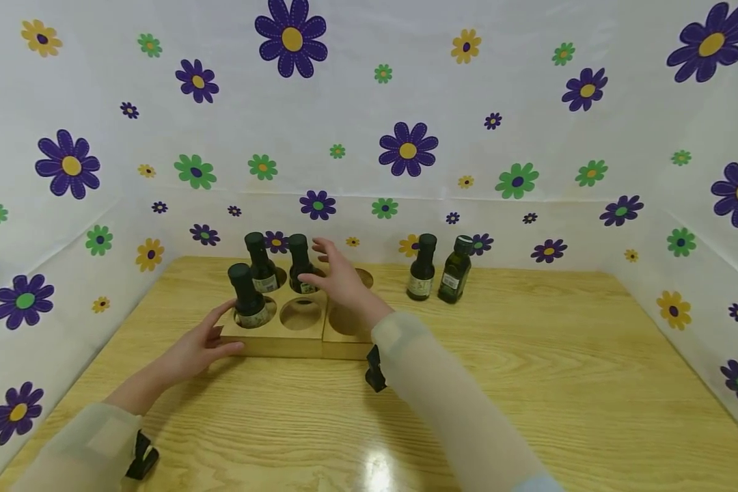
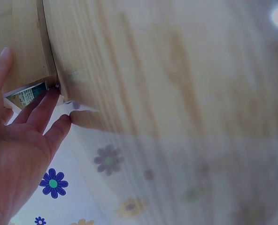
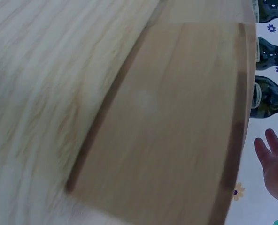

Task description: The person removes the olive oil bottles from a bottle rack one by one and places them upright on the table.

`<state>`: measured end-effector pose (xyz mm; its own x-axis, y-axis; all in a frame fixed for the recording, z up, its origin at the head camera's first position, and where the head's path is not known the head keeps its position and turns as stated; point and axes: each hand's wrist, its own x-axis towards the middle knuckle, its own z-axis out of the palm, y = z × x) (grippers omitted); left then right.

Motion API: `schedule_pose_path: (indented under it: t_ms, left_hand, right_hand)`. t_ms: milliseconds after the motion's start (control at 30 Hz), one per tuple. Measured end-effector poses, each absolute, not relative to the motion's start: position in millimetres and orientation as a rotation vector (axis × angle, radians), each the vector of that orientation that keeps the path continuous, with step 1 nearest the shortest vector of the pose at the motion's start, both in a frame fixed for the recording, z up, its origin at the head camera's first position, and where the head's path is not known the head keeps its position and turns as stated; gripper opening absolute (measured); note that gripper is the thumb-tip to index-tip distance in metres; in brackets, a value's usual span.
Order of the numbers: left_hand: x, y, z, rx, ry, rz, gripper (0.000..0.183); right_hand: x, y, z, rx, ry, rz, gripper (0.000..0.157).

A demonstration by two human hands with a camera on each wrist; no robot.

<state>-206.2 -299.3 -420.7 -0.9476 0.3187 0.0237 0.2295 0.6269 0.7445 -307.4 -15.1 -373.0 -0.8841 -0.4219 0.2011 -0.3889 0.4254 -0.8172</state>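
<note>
A wooden bottle rack [image 1: 277, 347] with two rows of round holes stands on the table. Dark glass bottles with black caps stand in three holes: front left [image 1: 250, 301], back left [image 1: 261, 266] and back middle [image 1: 299, 263]. My left hand [image 1: 193, 348] is at the rack's left end, its thumb at the front face and its fingers along the side. In the left wrist view, the left hand [image 2: 24, 140] has its fingers extended against the rack. My right hand [image 1: 339, 277] hovers over the rack beside the back middle bottle, fingers spread and holding nothing.
Two more dark bottles, one slim [image 1: 421, 270] and one squarer [image 1: 456, 270], stand on the wooden table [image 1: 529, 369] to the right of the rack. A white flower-patterned cloth [image 1: 357, 109] closes off the back and both sides.
</note>
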Motion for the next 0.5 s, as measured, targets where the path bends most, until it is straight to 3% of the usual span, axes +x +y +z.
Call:
schedule_pose_path:
  t_ms: [500]
  left_hand:
    - [-204,-298,-417,0.436,2.738,1.213,0.083]
  right_hand:
    - [-308,-35,-378,-0.672,2.637,-1.401,0.077]
